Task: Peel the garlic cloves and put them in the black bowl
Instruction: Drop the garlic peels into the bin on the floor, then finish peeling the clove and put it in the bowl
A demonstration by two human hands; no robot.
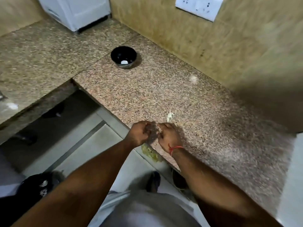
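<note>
Two bare forearms reach forward from the bottom of the view and meet over the near edge of the speckled granite surface (188, 99). Left hand (139, 134) and right hand (168, 136) sit knuckle to knuckle, fingers curled inward toward each other; whatever they hold is blurred and hidden, so a garlic clove between them cannot be confirmed. A red thread (174, 148) circles the right wrist. Just beyond the right hand lies a pale scrap of garlic skin (170, 116) on the surface, and a second faint pale scrap (193, 78) rests farther back, near the wall. The black bowl (123, 56) stands well apart from the hands, toward the inner corner of the L-shaped surface, with one white peeled clove (124, 62) in its bottom. Between the hands and the bowl the granite runs as an open stretch. The surface edge passes diagonally under the left hand; below it is tiled floor (91, 145), with something yellow-green (150, 153) just under the edge. A white appliance (75, 10) stands in the far corner, and a switch plate (199, 7) is on the right wall
</note>
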